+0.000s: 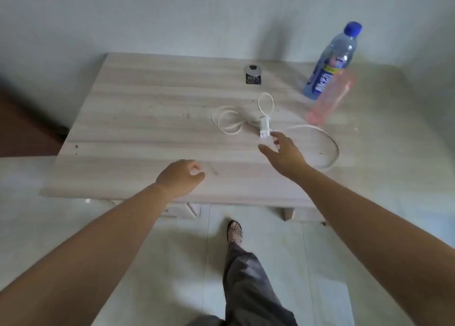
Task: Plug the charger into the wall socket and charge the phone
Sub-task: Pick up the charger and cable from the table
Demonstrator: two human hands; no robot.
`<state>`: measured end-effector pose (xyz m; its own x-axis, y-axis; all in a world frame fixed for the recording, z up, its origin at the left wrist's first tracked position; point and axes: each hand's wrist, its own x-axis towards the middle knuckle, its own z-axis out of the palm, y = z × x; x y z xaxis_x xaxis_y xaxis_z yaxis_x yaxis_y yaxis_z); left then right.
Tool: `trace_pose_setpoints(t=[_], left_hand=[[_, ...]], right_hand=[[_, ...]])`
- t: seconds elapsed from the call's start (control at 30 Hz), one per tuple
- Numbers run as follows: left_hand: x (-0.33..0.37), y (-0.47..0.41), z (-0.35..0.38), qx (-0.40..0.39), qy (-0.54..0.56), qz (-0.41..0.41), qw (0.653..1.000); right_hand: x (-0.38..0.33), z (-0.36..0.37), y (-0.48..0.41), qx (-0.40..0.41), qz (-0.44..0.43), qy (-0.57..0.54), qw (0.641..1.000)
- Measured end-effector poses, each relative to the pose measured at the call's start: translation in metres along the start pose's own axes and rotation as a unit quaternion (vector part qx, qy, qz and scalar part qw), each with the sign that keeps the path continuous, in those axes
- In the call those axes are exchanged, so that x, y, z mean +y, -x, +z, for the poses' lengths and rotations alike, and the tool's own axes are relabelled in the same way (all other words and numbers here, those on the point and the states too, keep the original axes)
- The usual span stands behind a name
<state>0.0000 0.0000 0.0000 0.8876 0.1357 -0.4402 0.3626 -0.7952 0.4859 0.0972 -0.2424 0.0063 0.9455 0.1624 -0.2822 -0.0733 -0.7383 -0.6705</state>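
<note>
A white charger plug [264,126] lies on the pale wooden table [138,119], with its white cable [331,141] looped to its left and curving out to the right. My right hand [285,153] hovers open just in front of the plug, its fingertips almost at it. Over the table's near edge, my left hand [181,175] hangs with loosely curled fingers and nothing in it. A small dark phone-like object [252,75] with a round silver stand lies flat at the back. No wall socket is in view.
A blue-capped plastic bottle [330,62] stands at the back right, with a pinkish translucent bottle [332,99] in front of it. A white wall rises behind the table. My sandalled foot [235,232] stands on the light tiled floor below.
</note>
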Motion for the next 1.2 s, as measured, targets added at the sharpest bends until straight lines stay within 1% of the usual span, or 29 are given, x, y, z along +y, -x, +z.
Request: trace_pose_setpoints(t=[0.03, 0.1, 0.17, 0.23, 0.33, 0.4, 0.5, 0.57, 0.67, 0.73, 0.83, 1.03, 1.2], left_hand=[[-0.001, -0.015, -0.001, 0.001, -0.008, -0.006, 1.000], [-0.007, -0.049, 0.000, 0.011, -0.020, -0.033, 0.999], [-0.009, -0.074, 0.002, 0.025, -0.030, -0.051, 0.998], [-0.012, -0.098, 0.003, 0.065, -0.036, -0.060, 0.995], [-0.013, -0.120, 0.004, 0.117, -0.034, -0.085, 0.989], [-0.018, -0.128, 0.005, 0.134, -0.050, -0.093, 0.985], [-0.026, -0.130, 0.013, 0.139, -0.090, -0.093, 0.982], [-0.027, -0.129, 0.019, 0.133, -0.111, -0.105, 0.979], [-0.023, -0.129, 0.025, 0.127, -0.109, -0.131, 0.977], [-0.022, -0.132, 0.027, 0.127, -0.100, -0.141, 0.977], [-0.022, -0.133, 0.029, 0.123, -0.097, -0.147, 0.977], [-0.023, -0.135, 0.033, 0.125, -0.085, -0.161, 0.975], [-0.024, -0.138, 0.035, 0.122, -0.089, -0.164, 0.975]], right_hand=[[-0.001, 0.001, -0.021, 0.018, -0.014, -0.004, 1.000], [-0.003, 0.006, -0.066, 0.040, -0.015, 0.014, 0.999], [-0.006, 0.014, -0.099, 0.032, -0.014, 0.044, 0.998], [-0.009, 0.024, -0.126, 0.017, -0.013, 0.059, 0.998], [-0.011, 0.039, -0.146, 0.001, -0.005, 0.073, 0.997], [-0.012, 0.046, -0.155, 0.002, 0.000, 0.118, 0.993], [-0.012, 0.052, -0.165, -0.016, -0.003, 0.184, 0.983], [-0.012, 0.053, -0.168, -0.047, -0.001, 0.226, 0.973], [-0.013, 0.055, -0.167, -0.090, 0.006, 0.262, 0.961], [-0.013, 0.056, -0.169, -0.094, 0.009, 0.279, 0.956], [-0.008, 0.054, -0.176, -0.070, 0.007, 0.282, 0.957], [0.009, 0.042, -0.190, -0.013, 0.009, 0.225, 0.974], [0.003, 0.038, -0.196, -0.026, 0.032, 0.190, 0.981]])
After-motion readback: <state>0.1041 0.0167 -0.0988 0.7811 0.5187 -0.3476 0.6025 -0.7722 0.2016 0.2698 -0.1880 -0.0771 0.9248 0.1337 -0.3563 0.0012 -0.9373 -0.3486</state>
